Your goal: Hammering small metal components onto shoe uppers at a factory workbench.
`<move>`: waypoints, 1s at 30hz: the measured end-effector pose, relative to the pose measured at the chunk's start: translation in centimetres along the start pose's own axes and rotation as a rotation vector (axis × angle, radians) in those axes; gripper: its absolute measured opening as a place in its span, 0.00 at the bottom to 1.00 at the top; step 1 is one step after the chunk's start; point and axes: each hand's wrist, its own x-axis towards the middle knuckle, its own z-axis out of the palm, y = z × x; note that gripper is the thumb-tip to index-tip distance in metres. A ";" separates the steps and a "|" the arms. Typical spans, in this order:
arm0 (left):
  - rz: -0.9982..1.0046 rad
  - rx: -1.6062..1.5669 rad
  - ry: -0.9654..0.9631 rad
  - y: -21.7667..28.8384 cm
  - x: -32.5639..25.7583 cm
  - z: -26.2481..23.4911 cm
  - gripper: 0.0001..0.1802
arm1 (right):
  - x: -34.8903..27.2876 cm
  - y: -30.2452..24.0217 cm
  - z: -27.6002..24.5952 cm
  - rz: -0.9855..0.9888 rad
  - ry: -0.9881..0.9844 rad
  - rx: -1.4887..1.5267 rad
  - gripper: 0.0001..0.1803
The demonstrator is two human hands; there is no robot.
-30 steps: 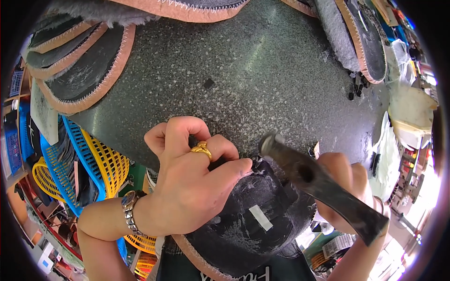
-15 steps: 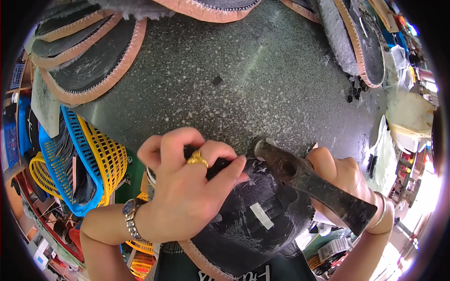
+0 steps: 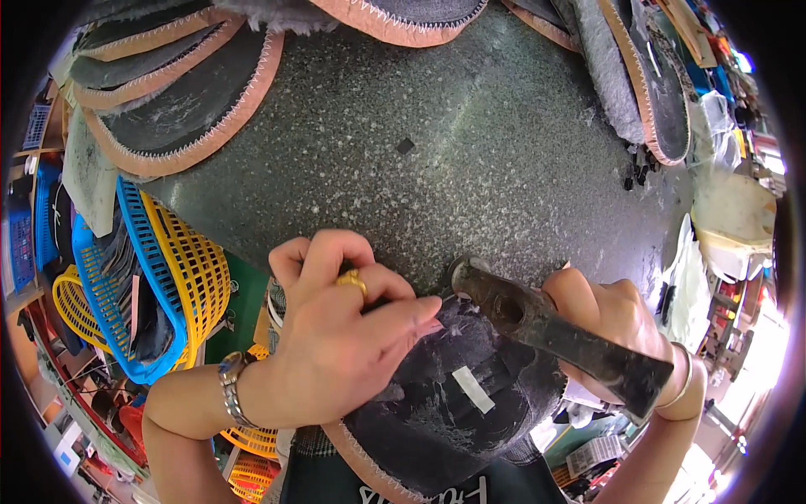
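My left hand [image 3: 336, 349] is bent over the upper left edge of a rounded black shoe piece [image 3: 437, 428]. Its thumb and finger are pinched together; whatever lies between the tips is hidden. The piece has scuffed pale smears, a short whitish strip [image 3: 474, 389] on its face and a tan stitched border [image 3: 365, 462] at lower left. A worn dark metal hammer [image 3: 579, 344] is gripped in my right hand [image 3: 617, 315], fingers curled behind the head. The hammer's round face sits by the top edge of the piece, close to my left fingertips; contact cannot be made out.
Dark soles with tan stitched rims [image 3: 180, 118] are stacked at far left, with grey fleecy ones [image 3: 617, 76] at far right. A small black square [image 3: 405, 146] lies on the speckled tabletop [image 3: 336, 109]. Blue and yellow baskets [image 3: 180, 277] stand left; black bits [image 3: 642, 164] lie right.
My left hand has moved slightly right along the edge, its pinch tighter. The hammer has dipped a little, still in my right hand. The background has shifted slightly in view.
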 end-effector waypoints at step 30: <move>0.202 -0.142 -0.104 -1.7 4.2 -0.9 0.12 | -1.4 -0.2 -1.2 0.044 0.541 -0.293 0.24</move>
